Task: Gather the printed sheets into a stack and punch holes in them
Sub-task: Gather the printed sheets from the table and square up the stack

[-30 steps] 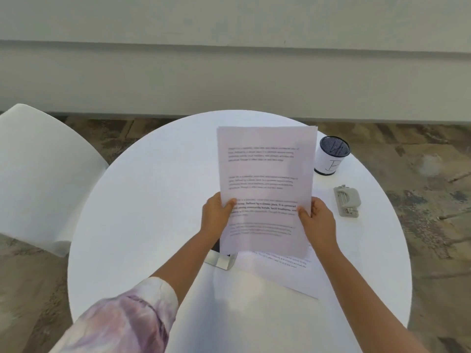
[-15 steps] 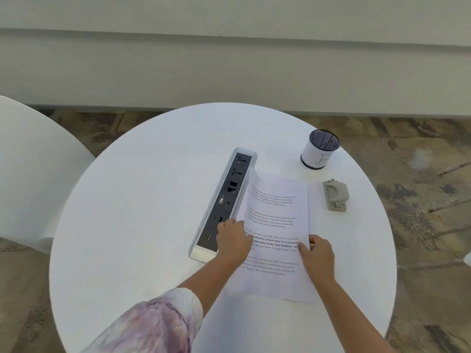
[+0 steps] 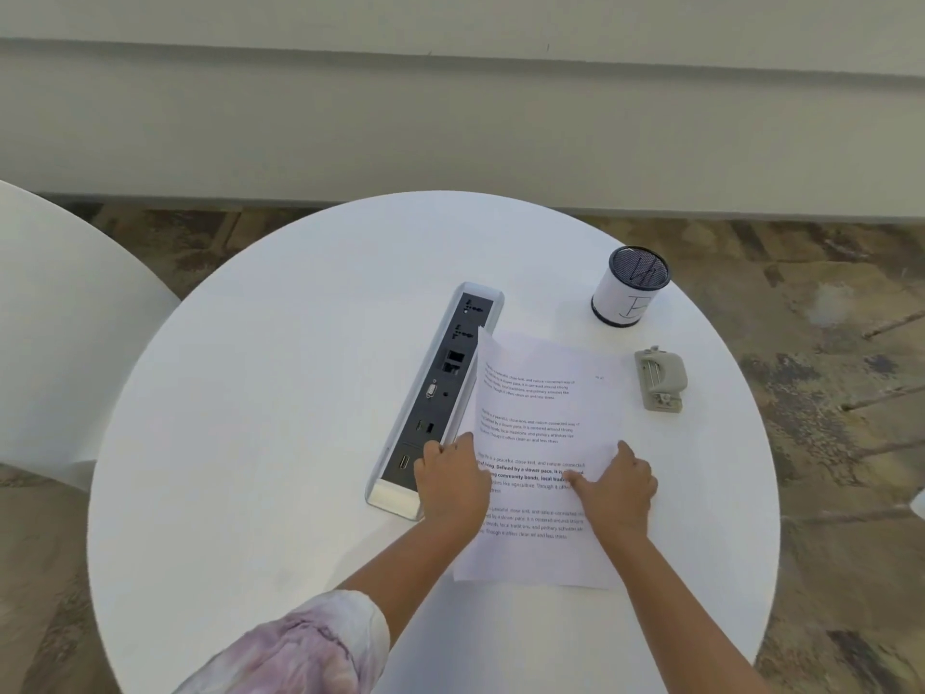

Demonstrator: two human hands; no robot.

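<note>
Both hands were down on the printed sheets [image 3: 538, 443], which lay flat on the round white table [image 3: 260, 443] just right of the power strip [image 3: 440, 393], the stack's upper left edge riding up slightly against the strip's side. Left hand [image 3: 453, 480] rested at the stack's left edge, thumb out toward the strip, fingers loosely bent over the paper; whether they pinched the edge or only pressed it I could not tell from this angle. Right hand [image 3: 618, 488] lay flat on the right side, fingers fairly straight and pointing inward across the text, pressing rather than gripping. Looked like 2 hands bracketing the pile to square its edges and keep sheets from sliding, so probably the tail end of the gathering step. How many sheets were in the pile was not readable; edges seemed roughly aligned, bottom right corner maybe a bit off. The hole punch [image 3: 659, 378] sat untouched just beyond the stack's upper right corner, close enough for the right hand to reach, and no holes showed in the paper. A mesh-topped pen cup [image 3: 629, 288] stood further back, apart from both. Punching was not yet started. The strip under the left edge could tilt the stack while aligning.
</note>
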